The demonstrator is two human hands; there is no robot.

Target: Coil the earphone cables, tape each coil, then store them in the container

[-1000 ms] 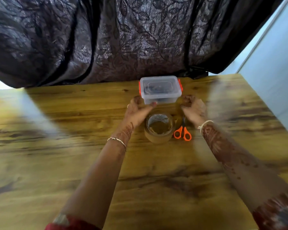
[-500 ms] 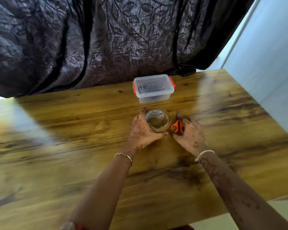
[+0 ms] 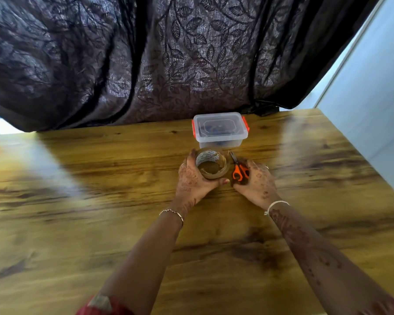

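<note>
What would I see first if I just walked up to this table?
Two hands in the middle of the wooden table: the left hand grips a roll of brown tape, the right hand holds orange-handled scissors beside it. Just behind them stands a clear lidded container with orange clips, before a big dark leafy curtain.

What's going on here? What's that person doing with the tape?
A person is at a wooden table, getting the tools ready. Their left hand grips a roll of brown tape standing on the table, and their right hand holds the orange scissors right beside it. Just behind both is a clear container with orange clips, its lid on and something dark inside. No earphone cable is out on the table.
</note>
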